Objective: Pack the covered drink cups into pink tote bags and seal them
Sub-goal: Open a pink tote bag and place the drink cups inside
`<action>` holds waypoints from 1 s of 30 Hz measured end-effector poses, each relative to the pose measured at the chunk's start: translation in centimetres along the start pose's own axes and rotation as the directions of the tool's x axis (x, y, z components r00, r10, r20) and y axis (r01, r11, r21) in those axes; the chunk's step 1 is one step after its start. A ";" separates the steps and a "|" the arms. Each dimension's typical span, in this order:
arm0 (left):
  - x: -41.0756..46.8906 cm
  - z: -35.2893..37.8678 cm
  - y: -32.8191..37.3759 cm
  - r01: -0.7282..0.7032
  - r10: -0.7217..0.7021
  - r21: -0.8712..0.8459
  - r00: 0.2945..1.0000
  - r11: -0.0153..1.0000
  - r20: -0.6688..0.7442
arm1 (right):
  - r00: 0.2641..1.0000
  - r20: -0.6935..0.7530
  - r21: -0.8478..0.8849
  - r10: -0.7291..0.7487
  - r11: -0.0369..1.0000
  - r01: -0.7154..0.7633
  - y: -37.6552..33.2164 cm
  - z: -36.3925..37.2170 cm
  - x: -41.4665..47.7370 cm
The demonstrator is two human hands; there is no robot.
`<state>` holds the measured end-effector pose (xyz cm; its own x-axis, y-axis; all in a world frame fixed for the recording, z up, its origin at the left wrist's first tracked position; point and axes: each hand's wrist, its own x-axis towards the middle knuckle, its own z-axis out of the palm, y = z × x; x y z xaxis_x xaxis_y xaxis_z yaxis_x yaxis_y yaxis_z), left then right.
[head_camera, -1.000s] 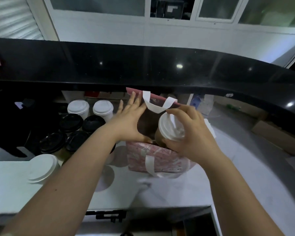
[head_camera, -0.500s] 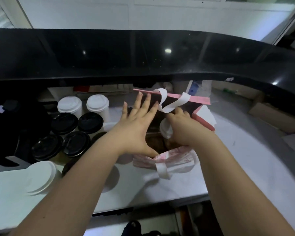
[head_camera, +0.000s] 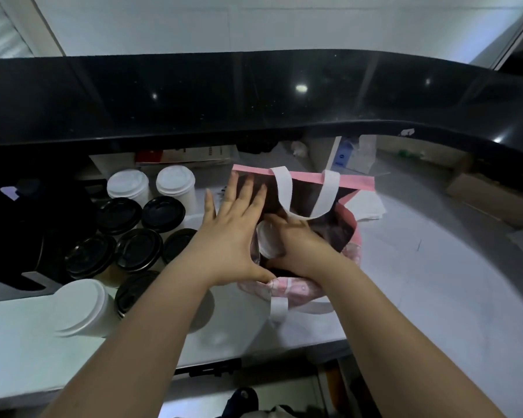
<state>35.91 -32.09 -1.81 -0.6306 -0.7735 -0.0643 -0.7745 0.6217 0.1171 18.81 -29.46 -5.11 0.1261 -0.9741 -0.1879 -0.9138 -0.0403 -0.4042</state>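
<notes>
A: Item: cup, white lid. Location?
B: Inside the mouth of the bag, close to its left wall, lid showing. Whether its base touches the bottom is hidden.
A: Right hand?
B: Fingers curled round the cup, wrist down in the opening.
A: Left hand?
B: Spread flat with straight fingers, pressing the left wall outward; thumb at the near rim. It grasps nothing.
A: Bag?
B: Upright on the counter, near side sagging, far handle arching over the opening.
A: Handling note?
B: Judgement only: hold the wall spread until the cup sits level on the bag floor. Lower it straight, gripping the body, not the lid, which could pop. Steer clear of the handle loop. Let go only once the cup stands unaided.
A: Other stock?
B: Other cups, black and white lids, grouped left of the bag.
</notes>
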 end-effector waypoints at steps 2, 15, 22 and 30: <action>-0.1 0.0 0.1 0.006 -0.006 0.001 1.000 1.000 -0.004 | 1.000 0.016 -0.085 -0.024 0.996 0.025 0.2 0.4 0.0; 0.3 0.4 0.6 0.034 -0.035 -0.032 0.999 0.999 -0.020 | 0.969 0.239 -0.322 -0.056 0.937 0.133 1.5 3.0 -0.3; 0.7 0.6 -0.1 0.043 -0.046 -0.061 0.998 0.997 -0.050 | 0.952 0.307 -0.313 0.020 0.946 0.081 1.6 2.9 1.0; 0.8 -0.1 -0.9 0.032 -0.051 -0.120 0.986 0.992 -0.159 | 0.989 0.127 -0.045 -0.078 0.995 0.084 0.4 -3.9 0.1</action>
<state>36.14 -33.25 -1.85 -0.5738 -0.8142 0.0886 -0.7828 0.5770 0.2332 16.98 -30.45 -1.82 0.2447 -0.9317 -0.2683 -0.9166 -0.1320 -0.3775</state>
